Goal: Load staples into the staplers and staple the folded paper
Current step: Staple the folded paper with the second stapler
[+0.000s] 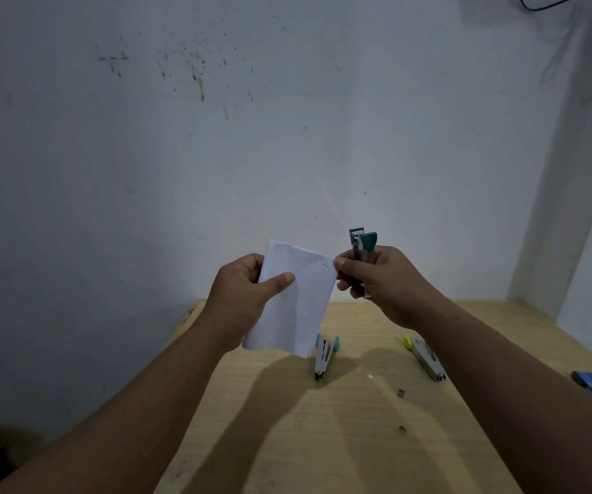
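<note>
Raised off the table (358,440), the paper (294,297) is pinched by the left hand (244,294); at 3 o'clock, the right hand (383,279) grips the green stapler (362,244) at its edge, likely for stapling.

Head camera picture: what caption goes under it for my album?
Left hand holds folded paper, right hand grips green stapler; two staplers lie on the table.
</note>
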